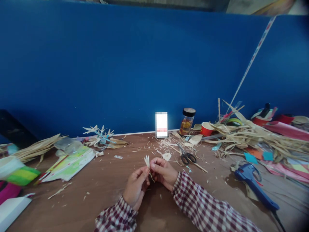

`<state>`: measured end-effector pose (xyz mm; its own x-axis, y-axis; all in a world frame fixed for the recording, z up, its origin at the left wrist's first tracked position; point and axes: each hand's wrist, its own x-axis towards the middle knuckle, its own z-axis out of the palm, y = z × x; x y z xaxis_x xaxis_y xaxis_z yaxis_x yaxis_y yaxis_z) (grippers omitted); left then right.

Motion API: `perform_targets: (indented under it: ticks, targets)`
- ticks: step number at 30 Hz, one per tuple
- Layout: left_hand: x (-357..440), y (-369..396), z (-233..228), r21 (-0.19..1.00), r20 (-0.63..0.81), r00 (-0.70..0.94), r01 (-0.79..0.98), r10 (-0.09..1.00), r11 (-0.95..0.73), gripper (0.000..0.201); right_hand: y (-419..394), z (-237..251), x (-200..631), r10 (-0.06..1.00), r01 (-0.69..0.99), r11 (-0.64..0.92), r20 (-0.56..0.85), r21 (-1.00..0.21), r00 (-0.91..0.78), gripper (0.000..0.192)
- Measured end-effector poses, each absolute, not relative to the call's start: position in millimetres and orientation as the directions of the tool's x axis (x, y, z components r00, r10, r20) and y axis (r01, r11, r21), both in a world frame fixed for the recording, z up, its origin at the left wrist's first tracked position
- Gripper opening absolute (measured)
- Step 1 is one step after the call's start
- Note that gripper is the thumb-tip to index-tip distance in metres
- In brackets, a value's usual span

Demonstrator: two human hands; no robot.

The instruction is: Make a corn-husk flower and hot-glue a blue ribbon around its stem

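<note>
A brown table (pixel 101 190) stands against a blue wall (pixel 120 64). At far left lie dried leaf strips (pixel 36 149) and a green printed sheet (pixel 70 164). At centre, both hands meet over the tabletop: the left hand (pixel 135 188) and right hand (pixel 163 171) — both in checked sleeves — pinch a small pale leaf-petal flower (pixel 147 161) between their fingertips. Just right lie black scissors (pixel 188 158); behind them stand a glass jar (pixel 187 121) and a red cup (pixel 206 129). Farther right — a tangle of straw (pixel 253 135) and a blue glue gun (pixel 253 182).
</note>
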<state>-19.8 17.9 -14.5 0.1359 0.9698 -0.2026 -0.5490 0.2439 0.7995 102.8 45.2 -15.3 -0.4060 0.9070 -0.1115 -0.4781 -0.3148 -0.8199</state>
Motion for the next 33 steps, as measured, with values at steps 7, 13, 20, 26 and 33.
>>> perform_targets:
  ticks: [7,13,20,26,33]
  targets:
    - [-17,17,-14,0.838,-0.198,0.134,-0.491,0.971,0.239,0.017,47,-17,105,0.910,-0.456,-0.297,-0.103,-0.839,-0.403,0.025]
    - [-17,19,-20,0.913,-0.180,0.062,-0.360,0.982,0.191,0.022,47,-15,104,0.916,-0.483,-0.289,-0.093,-0.826,-0.389,0.024]
    - [-20,17,-25,0.963,-0.095,0.040,-0.251,0.995,0.102,0.023,46,-16,102,0.912,-0.512,-0.315,-0.106,-0.799,-0.395,0.025]
    - [-20,16,-23,0.968,-0.052,0.060,-0.241,0.997,0.065,0.019,45,-15,103,0.907,-0.529,-0.332,-0.111,-0.781,-0.406,0.023]
    - [-18,16,-23,0.950,-0.103,0.056,-0.290,0.993,0.115,0.019,45,-15,102,0.904,-0.539,-0.340,-0.110,-0.771,-0.413,0.023]
